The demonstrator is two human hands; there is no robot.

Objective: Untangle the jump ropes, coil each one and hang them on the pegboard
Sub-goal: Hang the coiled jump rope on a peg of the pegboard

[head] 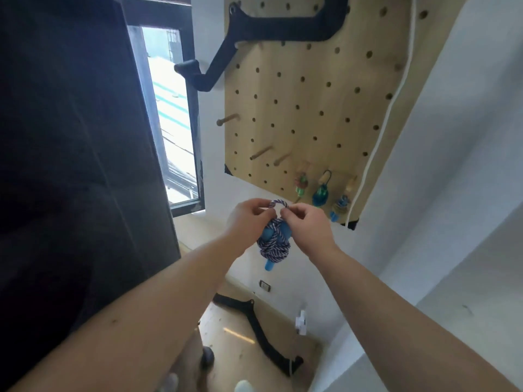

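Note:
A coiled jump rope (274,247) of purple-and-white twisted cord with blue handles hangs between my hands, just below the wooden pegboard (305,89). My left hand (247,219) and my right hand (304,220) each pinch one side of a small loop of the cord at the top of the coil. Three other coiled ropes hang on pegs along the board's lower edge: a green and red one (300,186), a teal one (321,193) and a blue one (339,207). Three bare wooden pegs (261,153) stick out of the board's lower left.
A black padded bar attachment (226,52) hangs across the pegboard's top left. A white cord (382,137) runs down the board's right side. A second black bar (260,332) lies on the wooden floor below. A dark cabinet (70,137) stands at the left beside a window.

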